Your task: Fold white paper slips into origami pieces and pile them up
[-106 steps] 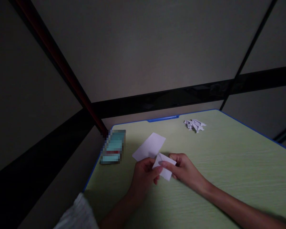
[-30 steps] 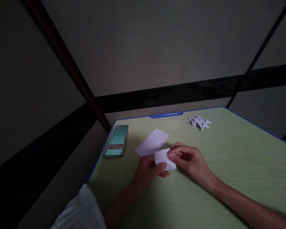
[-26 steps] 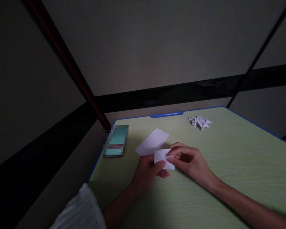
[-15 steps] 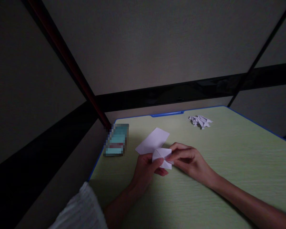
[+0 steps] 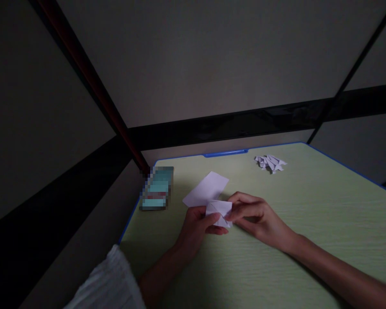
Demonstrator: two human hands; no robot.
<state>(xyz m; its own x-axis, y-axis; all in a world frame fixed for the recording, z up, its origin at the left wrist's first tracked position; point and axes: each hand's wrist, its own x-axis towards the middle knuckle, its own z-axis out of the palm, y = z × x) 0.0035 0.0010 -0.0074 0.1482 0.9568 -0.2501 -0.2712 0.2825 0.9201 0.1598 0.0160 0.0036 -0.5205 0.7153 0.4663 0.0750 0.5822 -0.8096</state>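
Folded paper [image 5: 221,207]: white, squarish, diagonal creases across face.

Lilac-tinted white is being shown by the folded paper [image 5: 223,207], which is being crossed by fine grey creases. Plain pale lilac-white is being borne by the flat sheet [image 5: 207,188]; white on the paper pile [image 5: 270,163] is being broken by grey shadow. Pale green, streaked like wood grain, is being displayed by the tabletop [image 5: 315,214], which is being outlined by a blue rim [image 5: 362,175]. On the pixelated object [image 5: 158,189], teal blocks are being crossed by a dull red bar. Grey walls [image 5: 212,64] are being cut by a black band [image 5: 186,132].
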